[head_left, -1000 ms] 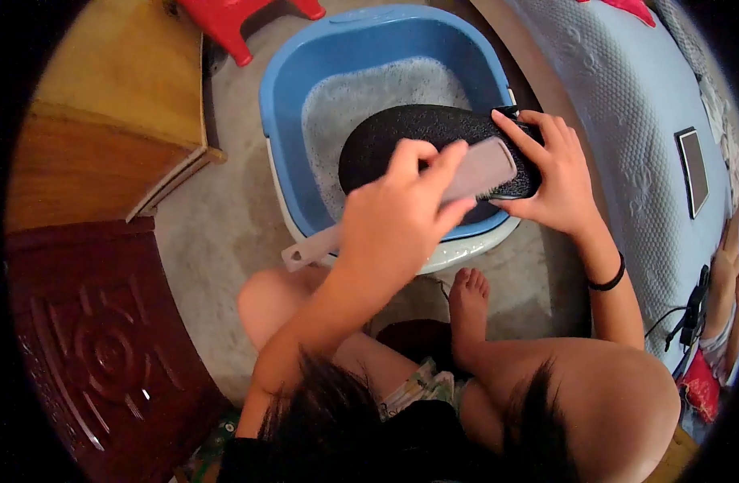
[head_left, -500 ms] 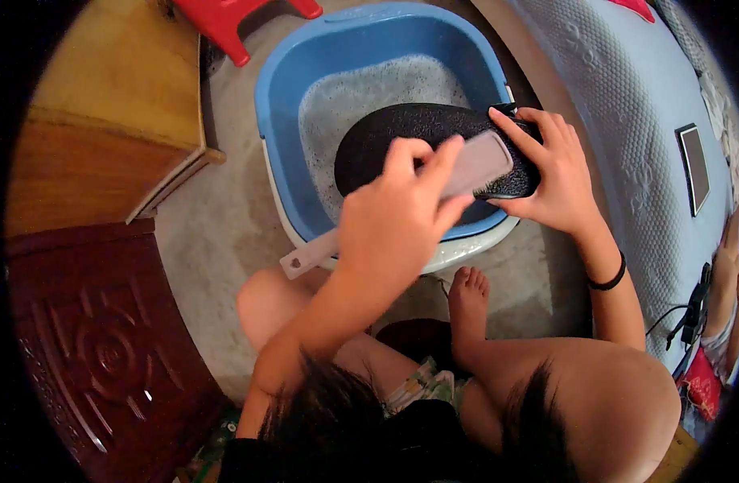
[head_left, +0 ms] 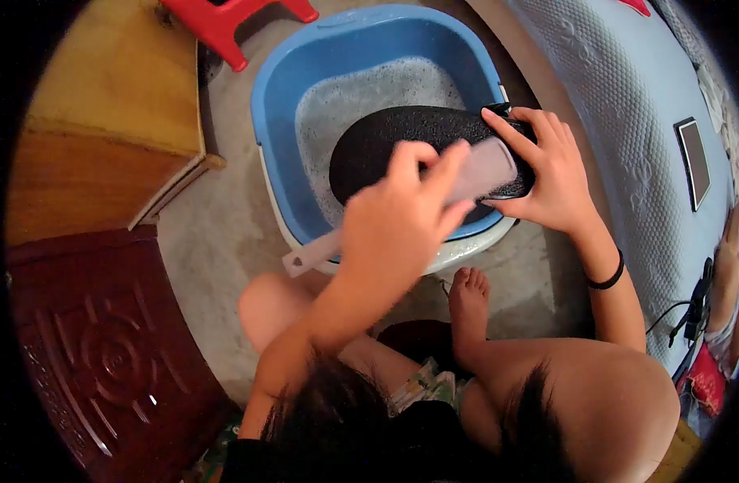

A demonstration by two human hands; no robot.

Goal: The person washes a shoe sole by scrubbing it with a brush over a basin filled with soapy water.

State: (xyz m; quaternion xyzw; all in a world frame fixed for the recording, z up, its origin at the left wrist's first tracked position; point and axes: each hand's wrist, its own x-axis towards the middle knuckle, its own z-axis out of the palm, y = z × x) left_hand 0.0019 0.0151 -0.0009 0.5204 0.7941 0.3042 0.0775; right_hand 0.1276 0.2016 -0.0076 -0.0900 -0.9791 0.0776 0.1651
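Note:
A black slipper (head_left: pixel 385 133) with a wet, textured face slants over the near side of a blue basin (head_left: pixel 277 105). My right hand (head_left: pixel 550 173) grips its right end, thumb below and fingers along the upper edge. In my left hand (head_left: pixel 397 213) is a pale, long-handled scrub brush (head_left: pixel 486 169), its head lying against the slipper near my right hand. The brush handle pokes out below the left wrist. Motion slightly blurs the brush and left fingers. Part of the slipper is hidden behind both hands.
Sudsy water (head_left: pixel 325 105) lies in the basin. A red plastic stool (head_left: pixel 224 24) stands behind it. Wooden furniture (head_left: pixel 112 169) and a dark carved panel (head_left: pixel 116 354) are on the left. On the right, a quilted bed (head_left: pixel 627 137) holds a framed flat object (head_left: pixel 693 165).
My left hand and the brush have shifted very slightly along the slipper. The grip of both hands stays the same, and the whole view has moved a little.

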